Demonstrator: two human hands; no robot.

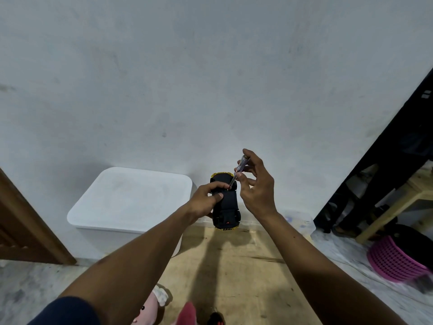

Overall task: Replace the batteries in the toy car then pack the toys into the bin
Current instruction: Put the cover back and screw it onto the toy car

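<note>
Fingers (219,185) over half-hidden toy car (228,205)

Two hands show: one left hand (205,200) and one right hand (257,192). Between them is one toy car (228,204). There is one screwdriver (238,171), at one o'clock from the car. One white lidded bin (131,200) sits at nine o'clock from it, and one pink basket (394,260) at four o'clock. One pink plush toy (150,306) lies at seven o'clock. Two cropped bits lie at six o'clock: one red thing (187,313) and one black-and-red thing (216,319).
</note>
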